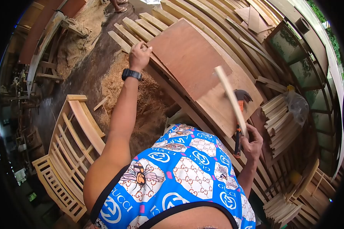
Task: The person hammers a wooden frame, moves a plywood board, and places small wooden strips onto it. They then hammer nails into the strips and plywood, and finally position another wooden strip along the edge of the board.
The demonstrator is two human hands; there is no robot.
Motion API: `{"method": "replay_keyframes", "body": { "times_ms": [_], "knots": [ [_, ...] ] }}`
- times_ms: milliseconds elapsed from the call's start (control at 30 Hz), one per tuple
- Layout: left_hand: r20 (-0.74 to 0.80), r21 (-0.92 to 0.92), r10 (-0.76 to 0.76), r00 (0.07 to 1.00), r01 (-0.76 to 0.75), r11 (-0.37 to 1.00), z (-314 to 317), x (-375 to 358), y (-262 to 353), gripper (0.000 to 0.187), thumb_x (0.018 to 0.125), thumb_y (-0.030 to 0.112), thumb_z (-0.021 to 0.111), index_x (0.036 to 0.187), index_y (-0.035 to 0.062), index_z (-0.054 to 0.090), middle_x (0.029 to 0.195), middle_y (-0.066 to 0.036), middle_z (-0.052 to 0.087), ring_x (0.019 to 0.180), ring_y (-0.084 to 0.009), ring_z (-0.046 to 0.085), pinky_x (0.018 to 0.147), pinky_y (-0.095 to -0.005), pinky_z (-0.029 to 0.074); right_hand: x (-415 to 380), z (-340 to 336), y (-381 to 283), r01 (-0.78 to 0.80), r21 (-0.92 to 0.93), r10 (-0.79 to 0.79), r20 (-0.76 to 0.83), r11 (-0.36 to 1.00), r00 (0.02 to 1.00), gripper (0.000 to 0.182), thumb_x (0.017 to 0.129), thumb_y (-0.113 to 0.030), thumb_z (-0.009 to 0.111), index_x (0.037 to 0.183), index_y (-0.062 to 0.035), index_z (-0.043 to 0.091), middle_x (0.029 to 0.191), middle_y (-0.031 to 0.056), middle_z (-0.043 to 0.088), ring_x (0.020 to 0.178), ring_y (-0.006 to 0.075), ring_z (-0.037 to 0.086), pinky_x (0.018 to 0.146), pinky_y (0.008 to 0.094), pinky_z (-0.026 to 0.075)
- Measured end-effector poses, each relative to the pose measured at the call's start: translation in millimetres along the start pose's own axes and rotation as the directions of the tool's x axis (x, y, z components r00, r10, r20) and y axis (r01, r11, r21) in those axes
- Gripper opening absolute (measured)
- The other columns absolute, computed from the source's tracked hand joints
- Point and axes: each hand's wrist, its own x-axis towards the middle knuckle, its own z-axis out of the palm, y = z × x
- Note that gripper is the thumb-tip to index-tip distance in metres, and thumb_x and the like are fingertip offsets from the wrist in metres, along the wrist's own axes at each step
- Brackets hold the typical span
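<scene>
My right hand [251, 142] is closed around the near end of a pale wooden strip [230, 95], which points up and away over the boards. Beside and partly behind the strip lies a claw hammer [239, 129] with an orange and black handle and a dark head. A reddish-brown plywood sheet [189, 53] rests over a lighter board [221, 110]. At the far left edge of that sheet is my left hand [140, 56], fingers curled and pinching the edge; a black watch is on its wrist.
Long planks [214, 28] are stacked beyond the boards. Bundled wooden strips [278, 122], some with clear plastic, sit at right. A slatted wooden frame [70, 149] stands at left. Wood shavings [120, 86] cover the floor, and another person's foot [120, 9] shows at the top.
</scene>
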Motion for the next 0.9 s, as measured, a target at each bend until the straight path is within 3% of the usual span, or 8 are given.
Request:
{"method": "replay_keyframes", "body": {
  "times_ms": [100,167,367,500,567,700,833,900],
  "knots": [
    [0.154,-0.029,-0.043,0.987,0.048,0.998,12.7,35.2,-23.0,0.059,0.084,0.042,0.079,0.124,0.0003,0.072,0.118,-0.023,0.074,0.109,-0.0347,0.071,0.096,-0.0412,0.055,-1.3,12.4,-6.1,0.024,-0.264,0.006,0.112,0.964,0.994,0.036,0.078,0.0,0.069,0.114,0.0015,0.071,0.093,0.0072,0.072,0.084,0.0133,0.067,0.078,0.0274,0.052],
    [0.22,-0.035,-0.084,0.972,0.094,0.995,8.7,37.4,-12.0,0.055,0.081,0.043,0.082,0.117,0.0018,0.076,0.113,-0.021,0.076,0.104,-0.0338,0.073,0.093,-0.04,0.056,-7.4,15.7,-1.2,0.15,-0.393,-0.126,0.086,0.907,0.988,0.032,0.076,-0.005,0.073,0.107,0.0013,0.071,0.089,0.0131,0.071,0.078,0.0236,0.069,0.073,0.0329,0.052],
    [0.069,-0.015,-0.039,0.997,0.04,0.999,16.0,32.0,-17.4,0.045,0.077,0.034,0.088,0.103,-0.0011,0.077,0.102,-0.019,0.078,0.094,-0.03,0.075,0.087,-0.0385,0.057,-36.7,-5.2,28.3,0.082,-0.411,-0.047,0.096,0.908,0.994,0.036,0.075,-0.005,0.073,0.111,-0.0003,0.075,0.086,0.0131,0.07,0.072,0.02,0.067,0.067,0.0328,0.051],
    [0.15,-0.107,-0.069,0.986,0.086,0.99,18.0,42.3,-29.3,0.049,0.077,0.033,0.092,0.104,-0.0032,0.071,0.1,-0.016,0.076,0.092,-0.0248,0.072,0.086,-0.0356,0.056,-46.9,-11.9,33.4,0.062,-0.463,-0.033,0.07,0.884,0.997,0.041,0.074,-0.003,0.072,0.115,-0.0003,0.076,0.086,0.0113,0.071,0.066,0.0163,0.068,0.061,0.0307,0.053],
    [0.178,-0.114,-0.04,0.983,0.061,0.992,14.2,44.9,-30.0,0.049,0.079,0.033,0.092,0.105,-0.0026,0.069,0.101,-0.014,0.075,0.092,-0.0222,0.07,0.086,-0.0351,0.056,-50.8,-11.9,33.2,-0.045,-0.351,0.052,0.009,0.935,0.999,0.041,0.074,-0.001,0.07,0.114,-0.0015,0.076,0.092,0.0156,0.073,0.074,0.0255,0.071,0.07,0.034,0.053],
    [0.241,-0.192,-0.06,0.969,0.108,0.975,14.9,56.8,-50.3,0.04,0.084,0.027,0.089,0.105,-0.0019,0.071,0.1,-0.009,0.075,0.092,-0.0163,0.068,0.086,-0.0318,0.054,-58.8,-12.6,41.9,-0.16,-0.164,0.151,-0.07,0.973,0.986,0.043,0.073,0.001,0.068,0.115,-0.0005,0.076,0.096,0.0167,0.073,0.076,0.0264,0.072,0.07,0.0345,0.055],
    [0.355,-0.378,-0.206,0.912,0.342,0.86,16.5,78.2,-65.8,0.027,0.09,0.021,0.083,0.104,-0.0004,0.074,0.094,-0.003,0.075,0.085,-0.0105,0.066,0.083,-0.0254,0.052,-57.0,-2.8,37.6,0.065,-0.468,-0.107,-0.064,0.882,0.992,0.042,0.071,0.0,0.069,0.113,-0.0018,0.076,0.099,0.0159,0.069,0.089,0.0313,0.069,0.079,0.0374,0.054],
    [0.346,-0.484,-0.233,0.909,0.385,0.786,6.3,82.6,-65.2,0.024,0.094,0.021,0.079,0.103,-0.0006,0.073,0.09,-0.003,0.074,0.082,-0.0131,0.068,0.076,-0.0266,0.055,-54.1,3.6,36.9,0.064,-0.417,-0.096,-0.056,0.906,0.994,0.042,0.071,-0.001,0.07,0.113,-0.003,0.075,0.101,0.0161,0.068,0.091,0.0343,0.068,0.082,0.0386,0.053]
  ]
}}
